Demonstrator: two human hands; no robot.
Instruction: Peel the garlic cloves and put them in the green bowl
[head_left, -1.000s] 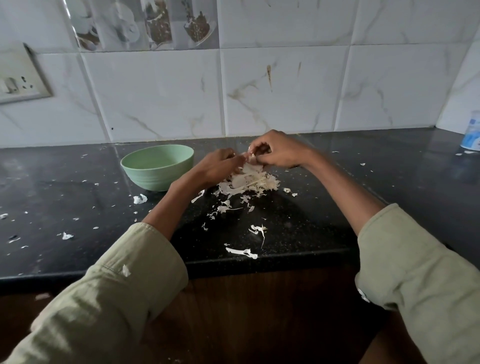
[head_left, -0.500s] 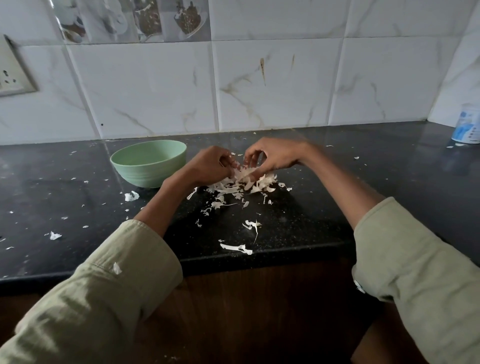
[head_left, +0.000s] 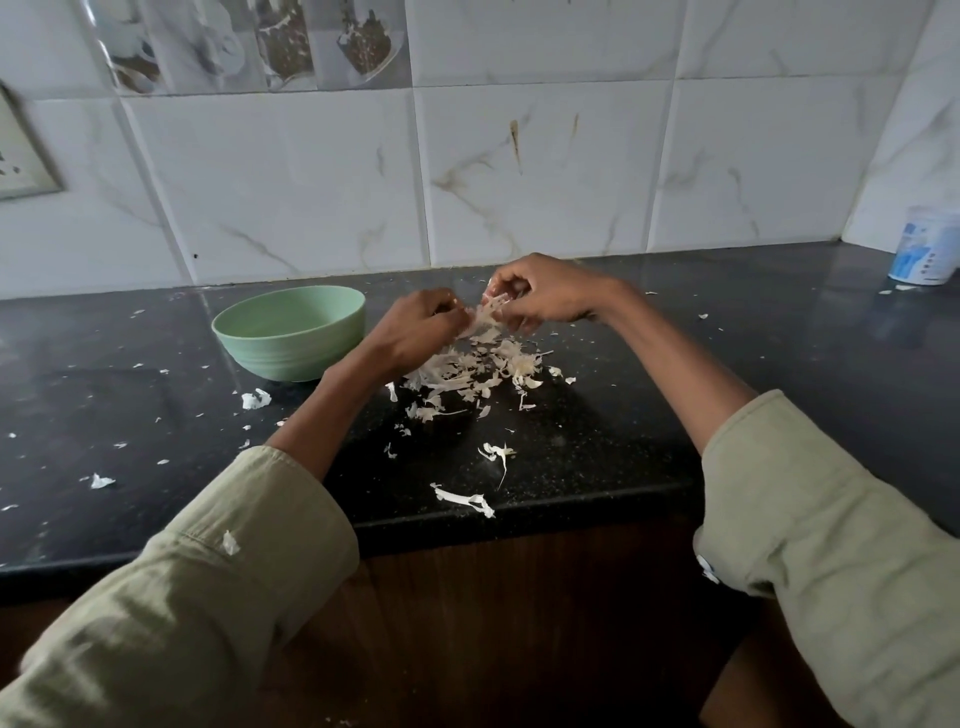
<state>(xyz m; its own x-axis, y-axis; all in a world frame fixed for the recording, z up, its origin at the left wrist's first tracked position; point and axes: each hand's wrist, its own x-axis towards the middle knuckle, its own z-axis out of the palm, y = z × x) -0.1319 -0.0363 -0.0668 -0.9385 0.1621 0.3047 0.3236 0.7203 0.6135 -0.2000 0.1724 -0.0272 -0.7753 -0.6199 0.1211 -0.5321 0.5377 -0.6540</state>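
Note:
A pale green bowl (head_left: 291, 332) stands on the black counter (head_left: 623, 426), left of my hands; what lies inside it is hidden from here. My left hand (head_left: 415, 327) and my right hand (head_left: 540, 291) are raised a little above a heap of papery garlic skins (head_left: 478, 369). Between their fingertips they pinch a bunch of garlic skin (head_left: 485, 317), stretched from one hand to the other. Whether a clove sits inside my right hand's curled fingers I cannot tell.
Loose skin scraps lie scattered over the counter, some near its front edge (head_left: 462, 500) and some far left (head_left: 101, 481). A white and blue tub (head_left: 927, 244) stands at the far right by the tiled wall. A switch plate (head_left: 21, 150) hangs on the wall at left.
Both hands dipped into the heap of skins half a second ago and have now lifted off it, holding a bunch of skin between them. The camera has shifted slightly.

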